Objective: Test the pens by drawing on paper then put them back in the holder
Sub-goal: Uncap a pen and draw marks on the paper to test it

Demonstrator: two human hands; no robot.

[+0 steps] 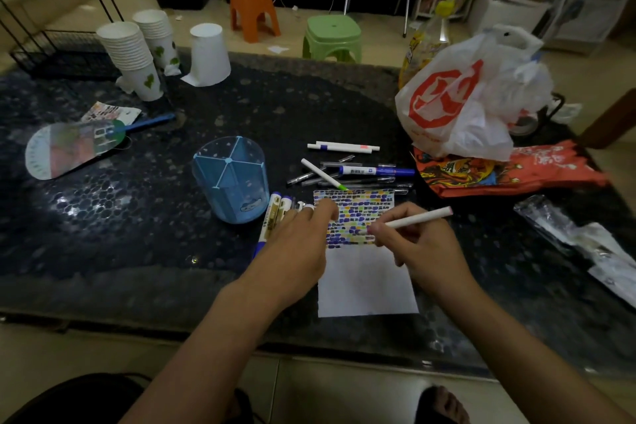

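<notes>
Paper top crowded with colored marks, lower half white.

1. Your left hand lies palm down, fingers stretched forward and flat.
2. Your right hand is curled, fingertips pinched together, wrist angled inward.
3. Both forearms reach forward, converging.

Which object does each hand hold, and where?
Right hand pinches the white pen near its tip. Left hand lies on markers and paper.
</notes>
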